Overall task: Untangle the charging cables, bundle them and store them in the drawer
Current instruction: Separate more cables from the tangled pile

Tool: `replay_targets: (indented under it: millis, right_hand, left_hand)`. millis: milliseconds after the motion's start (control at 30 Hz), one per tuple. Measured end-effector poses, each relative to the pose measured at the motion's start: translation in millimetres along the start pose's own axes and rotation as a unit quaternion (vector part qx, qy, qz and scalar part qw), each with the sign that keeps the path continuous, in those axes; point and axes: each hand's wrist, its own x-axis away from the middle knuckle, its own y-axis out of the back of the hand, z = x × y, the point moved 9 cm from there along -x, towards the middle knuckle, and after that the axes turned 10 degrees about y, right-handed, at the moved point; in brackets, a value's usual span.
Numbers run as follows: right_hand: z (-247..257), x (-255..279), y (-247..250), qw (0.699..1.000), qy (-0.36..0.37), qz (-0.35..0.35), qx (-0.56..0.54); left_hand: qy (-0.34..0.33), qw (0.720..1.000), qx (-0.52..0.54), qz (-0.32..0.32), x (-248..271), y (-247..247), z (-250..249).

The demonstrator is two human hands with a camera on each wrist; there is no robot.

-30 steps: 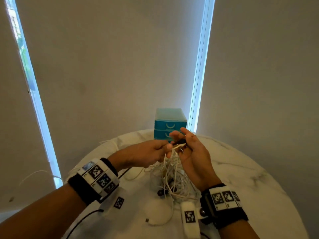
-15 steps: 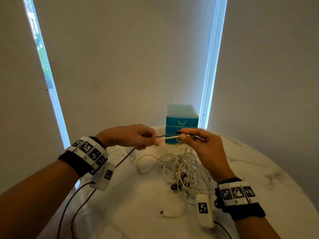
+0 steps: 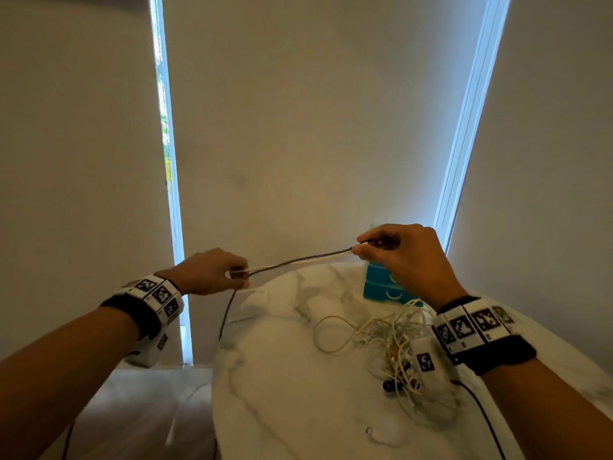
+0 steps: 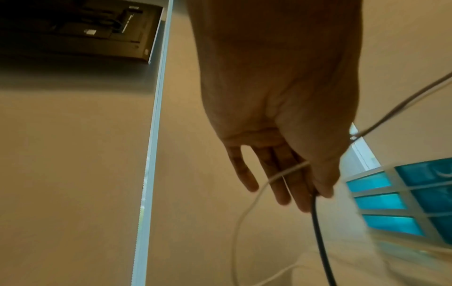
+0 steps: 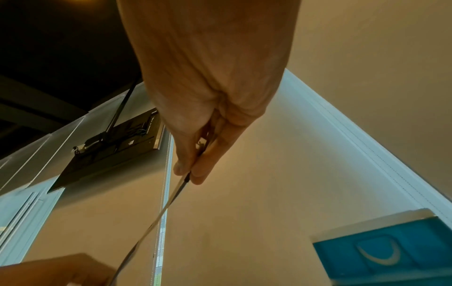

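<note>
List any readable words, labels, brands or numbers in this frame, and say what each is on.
None can be read.
Left wristband: black-and-white square marker patterns, no letters.
Right wristband: the same patterns.
Teal drawer unit: curved handles only, no label.
Dark panel: small white stickers, too blurred to read.

A black cable (image 3: 288, 263) and a white cable (image 3: 320, 259) run side by side, the dark one over the pale one. The round surface (image 3: 298, 393) is white marble with faint grey veins. On its right lies a tangle of cream-white cables (image 3: 391, 333) with a few small black plugs near its near edge. At the far right stands a teal-blue plastic drawer unit (image 3: 381, 287) with a pale translucent frame and white crescent handles. Both wrists wear black bands (image 3: 494, 356) topped by white blocks printed with black-and-white square codes. The roller blinds (image 3: 315, 127) behind are plain beige, split by bright bluish-white strips of window.
</note>
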Motion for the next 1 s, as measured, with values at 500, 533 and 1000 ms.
replay_targets:
  millis: [500, 533, 1000]
  right_hand:
    - [6, -1, 14, 0.998, -0.045, -0.033, -0.012]
    - [4, 1, 3, 0.999, -0.043, -0.015, -0.007]
    - [7, 15, -50, 0.996, 0.016, 0.051, 0.066]
  left_hand:
    - [0.254, 0.964, -0.051, 0.061, 31, -33, 169]
    - [0.281, 0.947, -0.063, 0.143, 37, -56, 169]
    - [-0.066, 0.923, 0.377, 0.045, -5, 12, -191]
